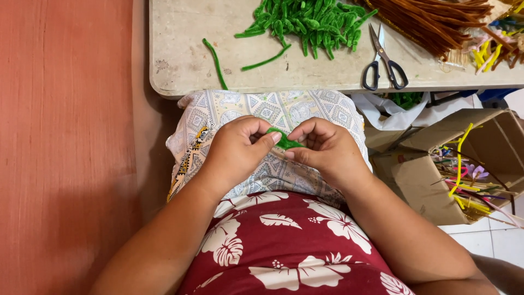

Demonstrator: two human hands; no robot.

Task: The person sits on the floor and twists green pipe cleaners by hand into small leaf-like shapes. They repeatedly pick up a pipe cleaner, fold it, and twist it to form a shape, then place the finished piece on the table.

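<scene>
Table (185, 49): pale, scuffed top, rounded near corner, along the upper edge of view above the person's lap.
Cardboard box (431, 186): open, on the floor at the person's right, holding mixed coloured stems, yellow and pink among them.
Brown stem bundle (436, 19): long strands fanned across the table's far right.
Green pile (311, 22): many short fuzzy green pieces heaped at the table's upper middle; two loose green pieces (215, 63) lie apart nearer the front edge.
Scissors (383, 63): black handles toward the person, blades closed, just right of the green pile.
Left hand (237, 150): over the patterned lap, thumb and curled fingers pinched on the left end of the green piece.
Right hand (325, 147): opposite, fingertips pinched on the right end.
Green piece (284, 140): small, fuzzy, held between both hands above the lap; apparently bent, though mostly hidden by fingers.
</scene>
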